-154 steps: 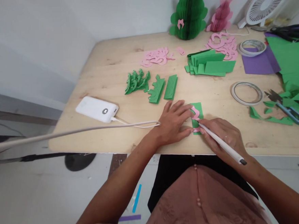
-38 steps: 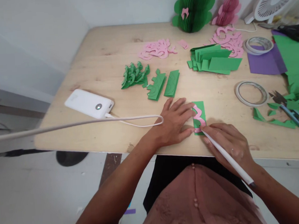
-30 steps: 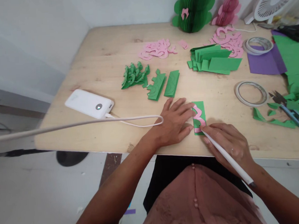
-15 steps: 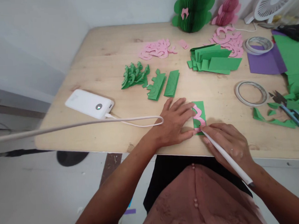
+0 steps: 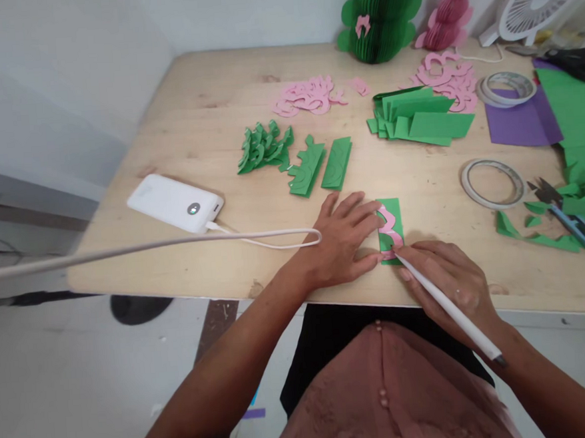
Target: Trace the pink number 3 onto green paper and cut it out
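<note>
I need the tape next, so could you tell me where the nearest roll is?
In the head view, the tape roll lies flat on the table's right side, between the right hand and the scissors.

A light wooden table (image 5: 206, 128) carries paper cutouts (image 5: 308, 95), tape rolls (image 5: 493, 183), a power bank (image 5: 174, 202) and scissors (image 5: 570, 219).

Template (image 5: 388, 225) on card (image 5: 394, 208), tape ring (image 5: 493, 183) right.
</note>
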Available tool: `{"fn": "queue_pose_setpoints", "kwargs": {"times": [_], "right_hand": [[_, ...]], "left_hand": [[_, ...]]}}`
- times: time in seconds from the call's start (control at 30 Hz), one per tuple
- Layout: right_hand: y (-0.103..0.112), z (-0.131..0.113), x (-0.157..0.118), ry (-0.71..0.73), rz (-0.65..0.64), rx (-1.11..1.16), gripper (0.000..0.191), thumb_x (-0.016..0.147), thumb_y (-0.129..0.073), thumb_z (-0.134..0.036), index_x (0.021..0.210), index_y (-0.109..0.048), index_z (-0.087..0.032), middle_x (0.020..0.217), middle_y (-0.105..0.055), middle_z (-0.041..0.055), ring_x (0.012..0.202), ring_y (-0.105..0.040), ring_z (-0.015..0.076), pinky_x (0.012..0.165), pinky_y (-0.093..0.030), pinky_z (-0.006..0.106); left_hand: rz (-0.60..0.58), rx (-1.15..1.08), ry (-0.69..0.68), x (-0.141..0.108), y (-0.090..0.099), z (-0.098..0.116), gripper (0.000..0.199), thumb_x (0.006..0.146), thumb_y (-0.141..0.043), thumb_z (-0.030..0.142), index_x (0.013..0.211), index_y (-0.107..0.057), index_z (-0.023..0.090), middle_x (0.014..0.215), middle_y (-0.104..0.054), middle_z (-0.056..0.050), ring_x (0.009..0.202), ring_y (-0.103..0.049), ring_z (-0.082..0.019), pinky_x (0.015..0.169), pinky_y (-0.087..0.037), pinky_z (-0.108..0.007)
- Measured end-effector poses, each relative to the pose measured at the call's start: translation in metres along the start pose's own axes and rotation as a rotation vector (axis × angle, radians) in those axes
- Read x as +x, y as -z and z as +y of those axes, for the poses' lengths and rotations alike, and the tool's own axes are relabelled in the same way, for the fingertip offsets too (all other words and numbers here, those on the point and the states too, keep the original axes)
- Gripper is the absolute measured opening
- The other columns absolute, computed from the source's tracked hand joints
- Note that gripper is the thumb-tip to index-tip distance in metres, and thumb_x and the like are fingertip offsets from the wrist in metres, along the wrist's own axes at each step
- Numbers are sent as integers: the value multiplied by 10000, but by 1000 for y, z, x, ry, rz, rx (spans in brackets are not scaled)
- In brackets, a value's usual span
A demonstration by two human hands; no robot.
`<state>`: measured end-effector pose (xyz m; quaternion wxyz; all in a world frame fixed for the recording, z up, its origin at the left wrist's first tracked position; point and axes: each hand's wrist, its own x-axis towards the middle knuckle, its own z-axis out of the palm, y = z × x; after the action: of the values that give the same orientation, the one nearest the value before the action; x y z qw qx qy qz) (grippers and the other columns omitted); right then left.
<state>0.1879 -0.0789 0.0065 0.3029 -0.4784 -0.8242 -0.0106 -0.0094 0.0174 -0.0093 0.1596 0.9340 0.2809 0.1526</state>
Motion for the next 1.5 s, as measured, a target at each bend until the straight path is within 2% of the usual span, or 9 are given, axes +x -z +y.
{"fn": "queue_pose_setpoints", "kwargs": {"times": [0.23, 0.47, 0.57, 0.67, 0.93, 1.13, 1.5], "right_hand": [[7, 0, 4, -216, 3, 267, 239, 884, -580, -124, 1106, -653, -174, 994, -735, 99, 911, -684, 227, 802, -546, 369], [7, -7, 6, -463, 7, 338, 168, 897, -588, -224, 1051, -653, -209, 1001, -731, 59, 890, -685, 184, 778, -544, 289], [6, -9, 7, -541, -19, 344, 136, 893, -597, -255, 1012, -646, -209, 934, -728, 38, 789, -679, 150, 696, -537, 234], [5, -10, 10, -567, -33, 364, 101, 894, -591, -266, 955, -639, -202, 830, -717, 17, 677, -652, 123, 597, -510, 200], [-1, -8, 16, -580, -19, 379, 65, 874, -596, -257, 873, -628, -201, 738, -683, -2, 604, -609, 110, 547, -472, 200], [-4, -2, 19, -600, -68, 456, 65, 871, -597, -257, 834, -583, -206, 652, -614, -36, 501, -521, 82, 447, -398, 180], [-6, 0, 20, -569, -80, 416, 73, 867, -603, -244, 807, -595, -204, 642, -602, -39, 489, -500, 79, 443, -371, 194]], "left_hand": [[-8, 10, 3, 0, 0, 0, 446, 861, -566, 433, 1243, -547, 201, 1452, -486, -73, 1401, -305, -320, 1144, -164, -525], [-6, 8, 6, 0, 0, 1, 451, 862, -566, 438, 1248, -548, 204, 1447, -491, -71, 1398, -311, -316, 1144, -161, -525], [-10, 8, 13, 0, 1, 1, 445, 866, -562, 439, 1242, -553, 201, 1448, -491, -67, 1392, -319, -316, 1144, -163, -525], [-18, 10, 17, 0, 2, 2, 445, 864, -567, 439, 1239, -555, 199, 1454, -485, -64, 1391, -319, -318, 1144, -169, -526], [-22, 7, 14, 1, 3, 2, 451, 868, -562, 442, 1249, -551, 201, 1458, -479, -71, 1401, -305, -320, 1141, -177, -536], [-16, 2, 3, 0, 2, 1, 457, 861, -575, 440, 1246, -549, 195, 1460, -477, -69, 1400, -306, -326, 1141, -181, -546], [3, 5, 8, 0, 2, 1, 444, 873, -561, 455, 1240, -563, 206, 1440, -496, -80, 1394, -320, -321, 1145, -182, -529]]}}
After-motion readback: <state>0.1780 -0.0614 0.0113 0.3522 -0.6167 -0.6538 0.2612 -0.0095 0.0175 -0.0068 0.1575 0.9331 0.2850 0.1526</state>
